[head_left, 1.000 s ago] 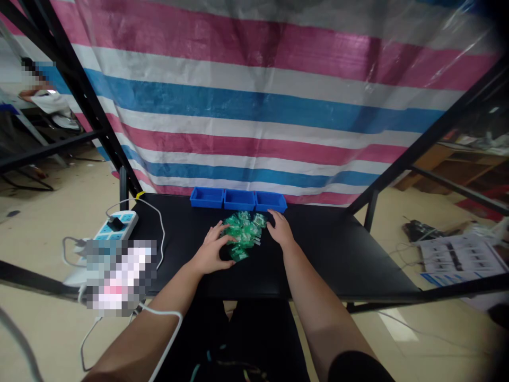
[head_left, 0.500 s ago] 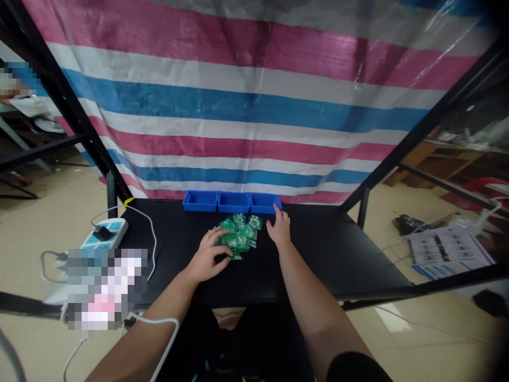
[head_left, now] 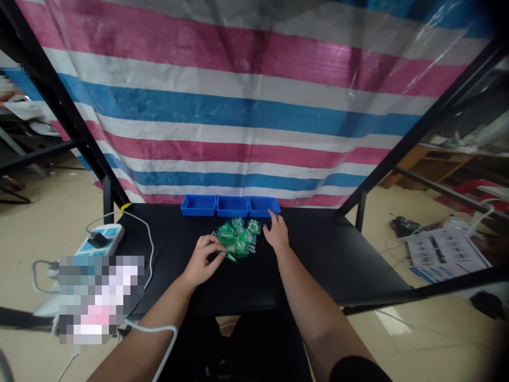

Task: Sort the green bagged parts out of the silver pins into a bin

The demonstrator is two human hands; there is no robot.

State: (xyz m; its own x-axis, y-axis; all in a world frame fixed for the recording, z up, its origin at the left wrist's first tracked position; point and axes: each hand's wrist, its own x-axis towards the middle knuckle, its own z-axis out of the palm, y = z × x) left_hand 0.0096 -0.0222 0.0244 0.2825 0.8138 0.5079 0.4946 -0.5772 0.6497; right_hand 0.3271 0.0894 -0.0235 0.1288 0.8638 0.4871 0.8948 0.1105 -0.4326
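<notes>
Since half a second ago the left hand (head_left: 202,261) has drawn back from over the heap to its near left edge, and its thumb and forefinger, parted then, now meet on a tilted green packet (head_left: 231,258). Nearest, a white cable (head_left: 175,331) crosses the left forearm. To the left, past a pixelated patch, a power strip (head_left: 113,233) carries a black plug. On the black table (head_left: 318,260) lies the heap of green packets (head_left: 236,239), between the hands. The right hand (head_left: 277,232) is empty, thumb and fingers apart, just beside a packet at the heap's right edge; its forefinger reaches the right tray's near wall, though I cannot tell whether they touch. Behind the heap stand three blue trays (head_left: 232,213) in a row, and beyond them hangs a striped sheet (head_left: 238,109)
</notes>
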